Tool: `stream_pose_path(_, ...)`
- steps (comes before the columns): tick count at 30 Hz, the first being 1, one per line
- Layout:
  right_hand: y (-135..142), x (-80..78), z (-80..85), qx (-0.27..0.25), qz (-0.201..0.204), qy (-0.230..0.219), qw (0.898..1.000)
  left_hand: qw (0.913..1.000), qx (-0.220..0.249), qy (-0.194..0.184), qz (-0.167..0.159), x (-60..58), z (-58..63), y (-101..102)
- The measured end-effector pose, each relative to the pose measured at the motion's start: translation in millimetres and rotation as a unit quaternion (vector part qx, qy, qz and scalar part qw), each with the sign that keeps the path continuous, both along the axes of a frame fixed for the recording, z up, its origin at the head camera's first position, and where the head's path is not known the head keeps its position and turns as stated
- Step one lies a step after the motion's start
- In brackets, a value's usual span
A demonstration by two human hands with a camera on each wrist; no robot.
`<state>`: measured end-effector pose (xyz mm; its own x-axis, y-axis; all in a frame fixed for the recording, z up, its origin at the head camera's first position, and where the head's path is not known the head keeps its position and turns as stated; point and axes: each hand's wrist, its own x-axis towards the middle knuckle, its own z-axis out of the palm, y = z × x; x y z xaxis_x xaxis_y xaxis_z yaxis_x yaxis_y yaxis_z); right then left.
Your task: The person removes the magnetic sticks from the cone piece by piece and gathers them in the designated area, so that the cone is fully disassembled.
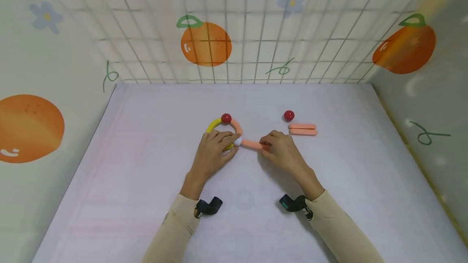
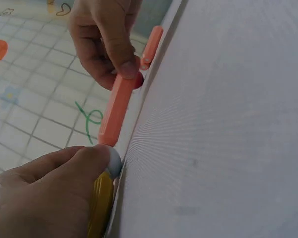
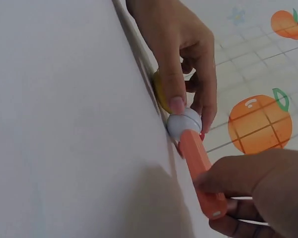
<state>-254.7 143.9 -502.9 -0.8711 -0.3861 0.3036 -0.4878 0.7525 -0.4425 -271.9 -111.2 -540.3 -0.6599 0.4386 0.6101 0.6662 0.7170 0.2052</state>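
Observation:
My left hand (image 1: 213, 151) holds the white ball (image 3: 184, 124) between thumb and fingers, at the lower right of a ring on the table. The ring has a yellow curved rod (image 1: 213, 125), an orange curved rod (image 1: 237, 126) and a red ball (image 1: 226, 118) at its top; my left fingers hide part of it. With thumb and fingertips my right hand (image 1: 283, 151) pinches the far end of a straight orange magnetic stick (image 2: 116, 111). The stick's other end meets the white ball, and it points right, away from the ring.
Right of the ring, beyond my right hand, lie two orange sticks (image 1: 302, 129) side by side, with a loose red ball (image 1: 289, 115) just behind them. The white tabletop (image 1: 128, 165) ends at a gridded backdrop (image 1: 248, 48) printed with oranges. Dark wrist cameras sit on both sleeves.

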Motion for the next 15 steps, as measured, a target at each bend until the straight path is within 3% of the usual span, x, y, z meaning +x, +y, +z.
stream_pose_path(7, -0.8, 2.8, 6.0, 0.005, 0.010, 0.047, 0.999, 0.9993, -0.004, 0.032, 0.021, -4.6, -3.5, 1.1)
stream_pose_path(10, 7.8, 5.3, 11.4, 0.009, -0.003, 0.054, 0.999, 0.9993, 0.006, 0.022, 0.031, -4.4, -5.5, -0.3)
stream_pose_path(15, 39.5, 6.2, 29.5, -0.028, -0.020, 0.064, 0.997, 0.9994, 0.022, 0.001, 0.026, -4.5, -7.1, -3.1)
